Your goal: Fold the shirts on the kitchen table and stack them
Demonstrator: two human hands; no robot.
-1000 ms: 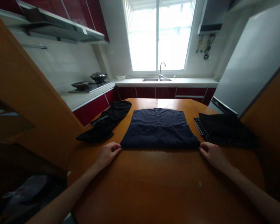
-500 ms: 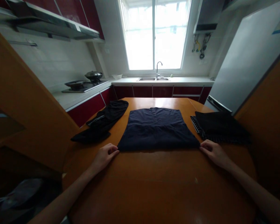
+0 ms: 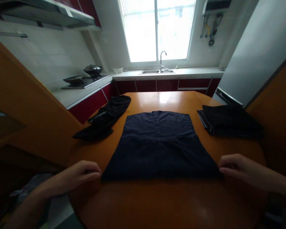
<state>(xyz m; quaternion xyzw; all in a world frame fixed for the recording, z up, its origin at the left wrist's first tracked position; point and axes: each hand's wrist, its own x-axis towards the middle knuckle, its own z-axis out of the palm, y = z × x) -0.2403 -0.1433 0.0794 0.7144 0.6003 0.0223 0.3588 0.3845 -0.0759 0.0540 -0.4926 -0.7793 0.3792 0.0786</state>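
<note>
A dark navy folded garment (image 3: 159, 149) lies flat on the wooden table in front of me, with a seam or placket running down the middle of its far half. My left hand (image 3: 85, 173) pinches its near left corner, thumb and fingers together. At the near right corner, my right hand (image 3: 235, 167) grips the cloth in the same way. The near edge is stretched fairly straight between both hands. The fingertips are slightly blurred.
On the wooden table (image 3: 164, 203), a rumpled black garment (image 3: 107, 117) lies to the left and a stack of folded dark clothes (image 3: 231, 122) to the right. Beyond are a counter with a sink (image 3: 150, 72), a stove with a pan (image 3: 92, 70), and a fridge (image 3: 250, 54).
Both hands have drawn the navy garment closer to me, towards the near table edge. They keep hold of its two near corners. The view has tipped down a little.
</note>
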